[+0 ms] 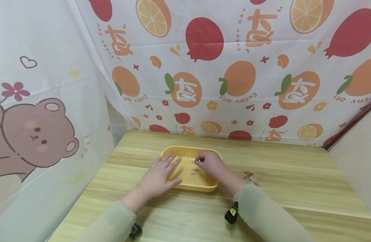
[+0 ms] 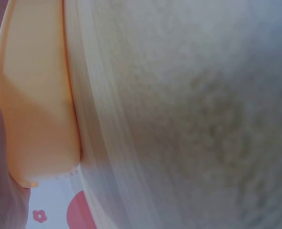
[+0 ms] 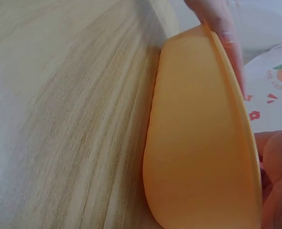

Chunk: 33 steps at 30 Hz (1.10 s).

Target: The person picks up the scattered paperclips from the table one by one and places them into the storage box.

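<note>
The right hand has a narrow grip, thumb and finger pinching a pale clip inside the yellow tray. A blue clip and a red clip lie near it on the tray floor. The left hand, its grip wide with fingers spread, rests over the tray's left rim. More clips lie on the worktop, beside the right forearm.

The tray looked like smooth plastic, satiny along its outer wall. The paper clips seemed thin wire with a coloured coating. Wood grain with a soft sheen covered the bench. The fruit-printed sheet was matt, creased cloth; the sleeves were matt fabric.
</note>
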Available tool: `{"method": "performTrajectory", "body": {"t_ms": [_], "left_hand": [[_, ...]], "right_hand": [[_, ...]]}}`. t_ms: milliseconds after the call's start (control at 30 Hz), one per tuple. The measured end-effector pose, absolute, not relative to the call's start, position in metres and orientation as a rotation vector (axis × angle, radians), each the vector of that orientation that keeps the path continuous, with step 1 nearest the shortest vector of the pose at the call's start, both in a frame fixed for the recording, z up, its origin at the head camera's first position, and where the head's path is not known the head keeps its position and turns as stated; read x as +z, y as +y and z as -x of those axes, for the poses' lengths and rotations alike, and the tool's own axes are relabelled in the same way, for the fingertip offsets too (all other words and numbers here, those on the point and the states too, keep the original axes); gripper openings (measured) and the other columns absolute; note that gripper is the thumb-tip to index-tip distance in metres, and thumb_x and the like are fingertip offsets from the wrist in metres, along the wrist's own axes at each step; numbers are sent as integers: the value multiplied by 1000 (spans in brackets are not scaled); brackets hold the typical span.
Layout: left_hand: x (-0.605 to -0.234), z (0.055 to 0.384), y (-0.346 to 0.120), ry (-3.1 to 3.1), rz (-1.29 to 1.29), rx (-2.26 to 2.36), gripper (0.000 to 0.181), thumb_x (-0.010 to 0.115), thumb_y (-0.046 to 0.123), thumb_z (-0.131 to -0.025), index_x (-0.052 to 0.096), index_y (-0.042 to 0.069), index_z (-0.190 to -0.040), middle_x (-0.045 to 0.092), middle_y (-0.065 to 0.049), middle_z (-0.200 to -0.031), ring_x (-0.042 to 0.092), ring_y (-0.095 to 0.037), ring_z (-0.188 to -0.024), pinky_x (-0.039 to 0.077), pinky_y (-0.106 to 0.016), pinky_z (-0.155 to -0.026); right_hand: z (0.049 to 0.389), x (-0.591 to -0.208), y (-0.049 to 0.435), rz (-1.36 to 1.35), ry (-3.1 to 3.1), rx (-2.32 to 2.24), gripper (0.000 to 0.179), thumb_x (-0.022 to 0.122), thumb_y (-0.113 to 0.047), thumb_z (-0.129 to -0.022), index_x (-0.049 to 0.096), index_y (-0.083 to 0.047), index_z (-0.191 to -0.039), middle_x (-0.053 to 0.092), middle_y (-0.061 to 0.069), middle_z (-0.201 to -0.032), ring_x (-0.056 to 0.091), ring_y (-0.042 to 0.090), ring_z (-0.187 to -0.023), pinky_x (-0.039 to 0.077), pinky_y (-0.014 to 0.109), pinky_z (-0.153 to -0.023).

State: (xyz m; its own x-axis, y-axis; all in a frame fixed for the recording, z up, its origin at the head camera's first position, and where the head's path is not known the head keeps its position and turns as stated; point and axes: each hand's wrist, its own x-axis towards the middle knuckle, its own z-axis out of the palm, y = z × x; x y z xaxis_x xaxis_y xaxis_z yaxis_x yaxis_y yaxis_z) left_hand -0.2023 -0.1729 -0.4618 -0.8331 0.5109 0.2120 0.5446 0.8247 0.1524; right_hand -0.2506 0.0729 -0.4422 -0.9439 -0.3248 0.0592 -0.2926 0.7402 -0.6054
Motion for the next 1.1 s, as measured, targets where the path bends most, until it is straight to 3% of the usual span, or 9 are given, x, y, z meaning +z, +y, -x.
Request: {"method": "performTrajectory", "body": {"t_ms": [133,400,1100], "left_hand": [[-461,202,-173,-2847,821,-306,78,48,67,-94,34,23,-156,29,-4,-162,23,-29,-149,16,-51,-121],[-461,202,-173,-2841,824,-312,77,51,65,-94,36,22,-155,30,-6,-161,25,-30,-148,17,-52,-121],[-464,204,-173,-2841,830,-316,78,43,71,-93,36,24,-155,30,-5,-161,24,-29,-148,16,-51,-121]], "right_hand": [[254,-446,69,523,2911,-858,9,73,-17,-89,75,-16,-80,59,-6,-73,51,10,-68,46,26,-62],[258,-451,62,414,2951,-652,16,69,-11,-86,71,-17,-72,63,-7,-73,55,12,-70,51,30,-70],[261,-460,60,327,2973,-589,13,67,-13,-86,71,-17,-74,63,-5,-76,56,13,-72,52,32,-73]]}}
